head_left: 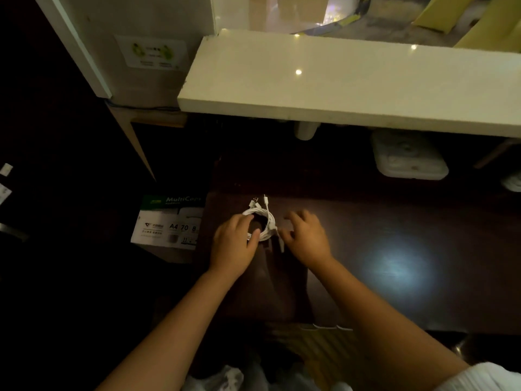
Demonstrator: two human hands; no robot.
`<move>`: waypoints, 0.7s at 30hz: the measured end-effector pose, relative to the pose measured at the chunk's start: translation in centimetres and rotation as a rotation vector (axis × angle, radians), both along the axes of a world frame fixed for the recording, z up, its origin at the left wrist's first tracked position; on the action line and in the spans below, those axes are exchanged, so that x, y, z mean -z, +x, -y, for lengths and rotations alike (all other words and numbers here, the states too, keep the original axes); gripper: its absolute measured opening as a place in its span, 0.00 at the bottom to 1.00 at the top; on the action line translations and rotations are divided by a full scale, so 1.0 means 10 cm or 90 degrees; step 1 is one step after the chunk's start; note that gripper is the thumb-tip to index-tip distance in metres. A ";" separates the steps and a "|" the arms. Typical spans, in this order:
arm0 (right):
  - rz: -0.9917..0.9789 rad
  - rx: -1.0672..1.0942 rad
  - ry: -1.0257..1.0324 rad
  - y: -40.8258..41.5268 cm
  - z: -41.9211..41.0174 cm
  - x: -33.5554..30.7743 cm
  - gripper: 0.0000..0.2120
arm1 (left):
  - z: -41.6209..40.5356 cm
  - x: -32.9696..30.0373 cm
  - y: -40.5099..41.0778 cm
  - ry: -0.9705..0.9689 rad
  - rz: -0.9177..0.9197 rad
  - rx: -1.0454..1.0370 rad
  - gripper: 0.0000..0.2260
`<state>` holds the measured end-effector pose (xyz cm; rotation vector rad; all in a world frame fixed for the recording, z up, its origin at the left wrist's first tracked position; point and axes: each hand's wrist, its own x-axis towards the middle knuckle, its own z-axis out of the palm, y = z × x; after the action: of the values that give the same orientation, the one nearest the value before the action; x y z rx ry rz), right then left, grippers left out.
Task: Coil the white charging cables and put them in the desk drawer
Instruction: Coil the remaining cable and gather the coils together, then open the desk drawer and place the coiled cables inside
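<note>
A coil of white charging cables lies on the dark wooden desk, its plug ends sticking out toward the far side. My left hand grips the coil's left side, fingers over the top and thumb inside the loop. Just right of the coil, my right hand hovers with fingers spread and bent, its fingertips close to the cable's right edge. Whether it touches the cable is unclear. A drawer is not plainly visible in the dim light.
A box of A4 copy paper stands left of the desk. A white counter ledge overhangs the far side. Under it sit a white plastic case and a white cup. A light reflection shines on the desk's right.
</note>
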<state>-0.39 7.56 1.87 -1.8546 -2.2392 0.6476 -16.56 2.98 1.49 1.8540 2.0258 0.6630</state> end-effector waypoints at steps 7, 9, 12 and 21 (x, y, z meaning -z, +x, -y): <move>0.089 0.015 0.072 0.39 0.75 0.06 0.20 | 0.44 0.17 0.45 0.008 -0.159 0.128 0.19; 0.102 0.026 0.071 0.49 0.94 0.07 0.20 | 0.56 0.21 0.55 -0.030 -0.177 0.137 0.21; 0.109 0.031 0.083 0.65 1.19 0.09 0.19 | 0.76 0.26 0.67 -0.073 -0.180 0.131 0.23; 0.127 0.049 0.166 1.28 1.98 0.45 0.18 | 1.20 0.41 1.05 -0.107 -0.217 0.102 0.25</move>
<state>12.43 -12.23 -2.60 -1.9329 -2.2267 0.1535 -6.02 -9.06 -2.61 2.1095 2.0237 0.1342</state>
